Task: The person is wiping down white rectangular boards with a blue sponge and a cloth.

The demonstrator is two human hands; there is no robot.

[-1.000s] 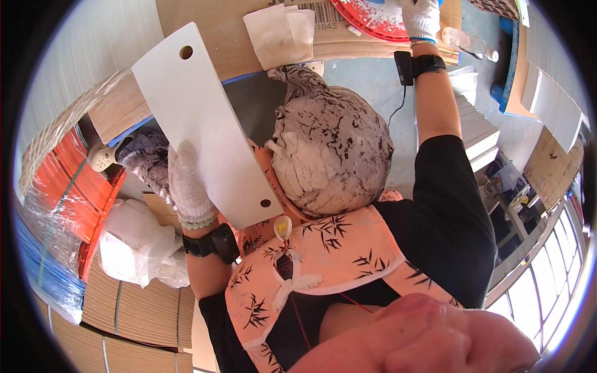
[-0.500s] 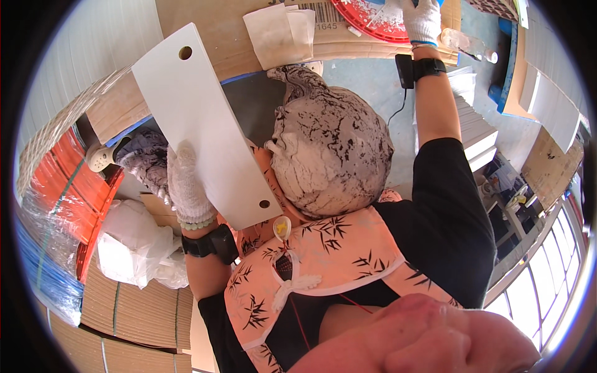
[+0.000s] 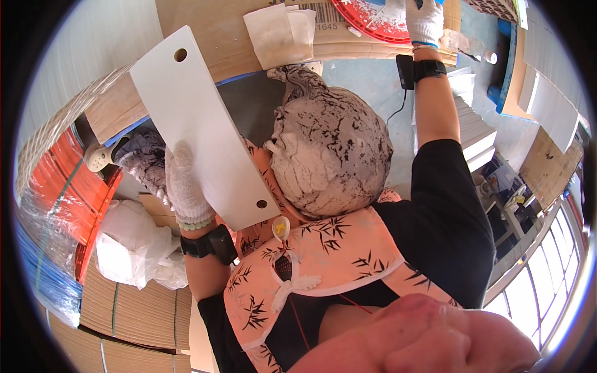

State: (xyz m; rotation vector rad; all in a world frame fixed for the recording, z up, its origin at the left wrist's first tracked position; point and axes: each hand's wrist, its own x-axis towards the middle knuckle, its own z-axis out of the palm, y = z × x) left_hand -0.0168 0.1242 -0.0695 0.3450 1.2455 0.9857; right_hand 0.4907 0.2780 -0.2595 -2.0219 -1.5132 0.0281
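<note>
Gripping a white panel [image 3: 202,118] by its long left edge, my left hand [image 3: 185,183] sits low along the board, the gloved thumb laid on the upper face and the other fingers out of sight behind it. From the thumb, the panel slants away up to the left and down to the right, with one round hole near its far end and another near the corner by my peach apron [image 3: 348,248]. My right hand [image 3: 425,25], also gloved, is stretched far ahead, well apart from the panel, over the right side of a red tray [image 3: 376,37] strewn with white bits; its fingertips run out of view at the top, so I cannot tell whether they are open or closed on anything. Between my arms, my knee bulges up in grey-and-black patterned trousers [image 3: 333,152], just right of the panel. Beyond it, pale paper pieces [image 3: 280,37] lie on cardboard [image 3: 211,37] left of the tray, and a clear bottle [image 3: 460,43] lies just right of my right hand. Farther out on my left sits a white plastic bag [image 3: 137,242].
</note>
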